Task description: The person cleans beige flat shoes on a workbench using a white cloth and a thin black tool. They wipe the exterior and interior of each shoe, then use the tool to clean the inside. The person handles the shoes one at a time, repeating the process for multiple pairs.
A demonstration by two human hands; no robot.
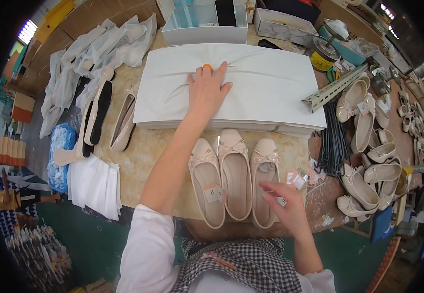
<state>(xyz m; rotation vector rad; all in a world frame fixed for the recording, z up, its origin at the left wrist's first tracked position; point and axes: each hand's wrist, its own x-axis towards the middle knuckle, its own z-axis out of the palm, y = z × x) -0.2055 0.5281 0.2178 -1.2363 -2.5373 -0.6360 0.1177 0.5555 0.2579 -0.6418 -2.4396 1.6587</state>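
Observation:
My left hand [206, 93] lies with fingers spread on a thick stack of white paper sheets [270, 78], wrinkling the top sheet. An orange band [208, 67] shows on one of its fingers. In front of the stack, three beige ballet flats with bows stand side by side: a left shoe [203, 168], a middle shoe [233, 151] and a right shoe [264, 158]. A paper tag [213, 193] lies in the left one. My right hand [287, 205] is over the right shoe's heel end, thumb and fingers apart. A small white tag shows beside its fingers; contact is unclear.
On the left are more flats [98, 112], paper-wrapped shoes [95, 53], a blue basket [61, 156] and white cloth [94, 185]. A metal angle bar [336, 88], black ties [333, 141] and a heap of beige flats [363, 188] occupy the right. Behind the stack stands a white box [204, 36].

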